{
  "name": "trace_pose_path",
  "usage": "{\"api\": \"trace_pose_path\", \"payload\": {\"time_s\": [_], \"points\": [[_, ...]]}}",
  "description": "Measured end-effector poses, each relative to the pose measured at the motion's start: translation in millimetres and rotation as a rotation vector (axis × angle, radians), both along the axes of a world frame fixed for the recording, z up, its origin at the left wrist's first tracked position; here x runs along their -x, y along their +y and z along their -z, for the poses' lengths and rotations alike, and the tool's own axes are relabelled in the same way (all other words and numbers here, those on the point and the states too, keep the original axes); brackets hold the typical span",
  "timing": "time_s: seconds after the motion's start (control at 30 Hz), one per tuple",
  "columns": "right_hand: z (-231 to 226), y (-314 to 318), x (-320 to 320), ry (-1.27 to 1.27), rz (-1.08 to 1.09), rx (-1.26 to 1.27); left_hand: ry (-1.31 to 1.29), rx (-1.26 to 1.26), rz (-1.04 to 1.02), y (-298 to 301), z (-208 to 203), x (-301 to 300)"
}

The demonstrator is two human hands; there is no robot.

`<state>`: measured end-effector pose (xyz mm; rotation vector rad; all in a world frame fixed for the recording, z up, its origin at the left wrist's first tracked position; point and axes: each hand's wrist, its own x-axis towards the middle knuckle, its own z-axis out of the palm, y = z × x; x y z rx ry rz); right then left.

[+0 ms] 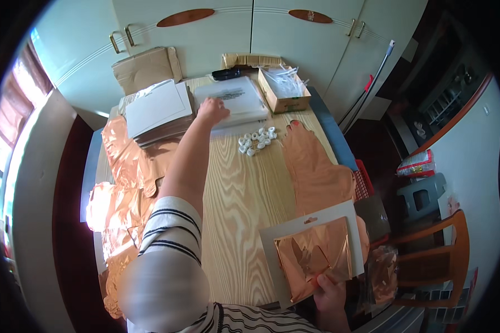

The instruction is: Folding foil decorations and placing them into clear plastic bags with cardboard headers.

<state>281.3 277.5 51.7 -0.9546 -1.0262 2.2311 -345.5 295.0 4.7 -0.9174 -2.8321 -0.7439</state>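
My left hand [213, 110] reaches to the far side of the table, its fingers bent together on the top clear plastic bag [240, 99] of a flat stack. The stack's near edge looks blurred. At the near right, my right hand [329, 293] grips the lower edge of a white hang card [268, 250], thumb on the front. A folded rose-gold foil balloon [311, 255] lies flat against that card. Between the hands, small white ribbon rolls [256, 140] sit in a loose cluster.
White cards [158, 111] are piled at the far left. Rose-gold foil balloons lie along the left [125, 161] and right [316, 172] table edges. A cardboard box [291, 104] holds thin white pieces. A wooden chair [455, 238] stands right; cabinets [205, 33] close the far side.
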Motion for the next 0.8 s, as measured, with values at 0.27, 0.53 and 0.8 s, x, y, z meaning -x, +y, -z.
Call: {"api": "trace_pose_path", "payload": {"time_s": [0.27,0.53,0.8], "points": [[5,4,13,0.009,-0.046,-0.015,0.22,-0.184,-0.1,-3,5,5],[-9,1,-3,0.043,-0.111,-0.176,0.474,-0.199,0.3,-72,-96,-153],[-14,-33,-68,-0.09,-0.41,-0.161,0.188,-0.069,0.453,-234,-40,-372]]}}
